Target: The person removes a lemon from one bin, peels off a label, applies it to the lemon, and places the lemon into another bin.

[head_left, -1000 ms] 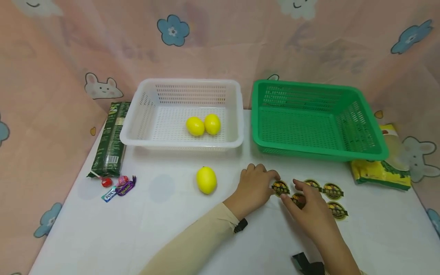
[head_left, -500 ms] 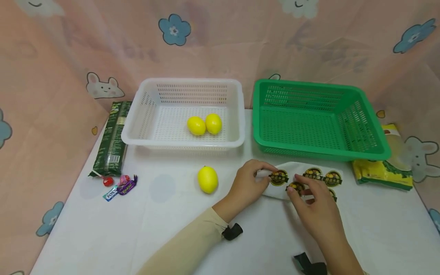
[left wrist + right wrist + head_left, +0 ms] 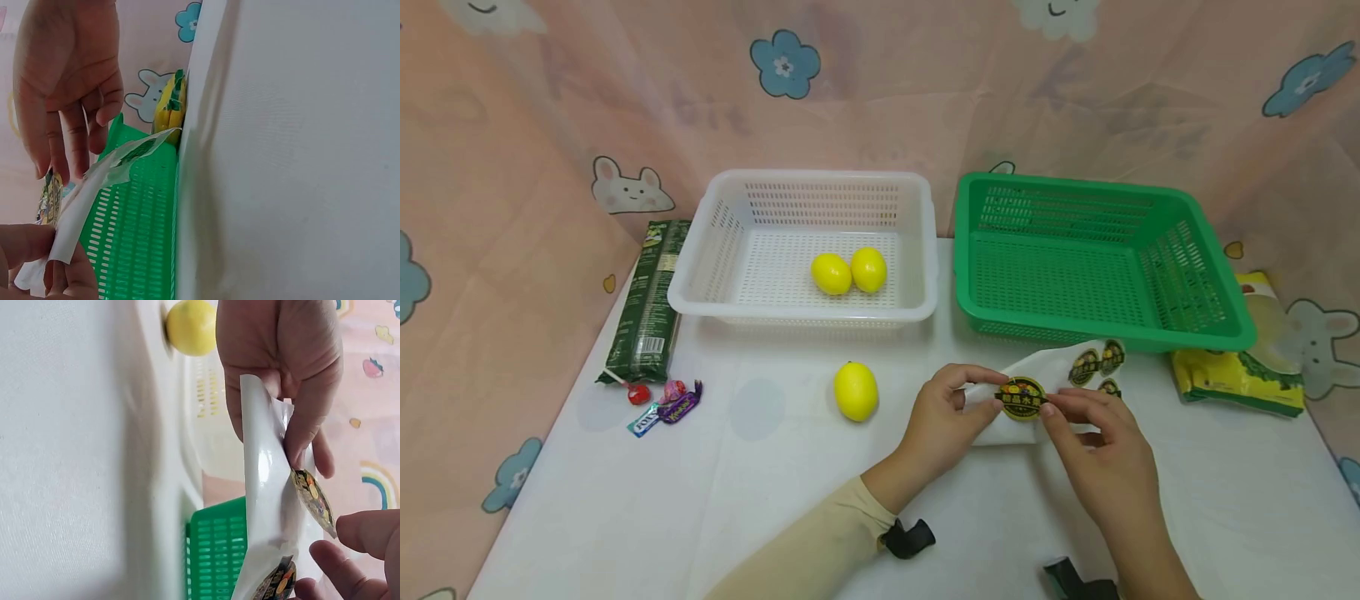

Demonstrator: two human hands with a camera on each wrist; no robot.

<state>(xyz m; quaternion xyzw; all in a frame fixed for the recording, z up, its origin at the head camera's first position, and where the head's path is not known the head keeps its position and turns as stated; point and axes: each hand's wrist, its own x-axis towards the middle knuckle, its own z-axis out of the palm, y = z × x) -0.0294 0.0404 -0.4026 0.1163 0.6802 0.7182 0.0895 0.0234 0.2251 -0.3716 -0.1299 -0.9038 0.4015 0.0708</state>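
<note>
Fingers bent, the left hand [image 3: 942,414] pinches the sheet [image 3: 1048,364], the right hand [image 3: 1108,454] the sticker [image 3: 1022,400] between them; best peel slowly, sheet held taut.

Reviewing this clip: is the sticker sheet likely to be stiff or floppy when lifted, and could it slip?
The sheet is probably floppy: it bends and curls beyond the left hand's grip. It's likely light, since it looks paper-thin in the left wrist view. Its glossy highlights suggest it may be slightly slippery.
</note>
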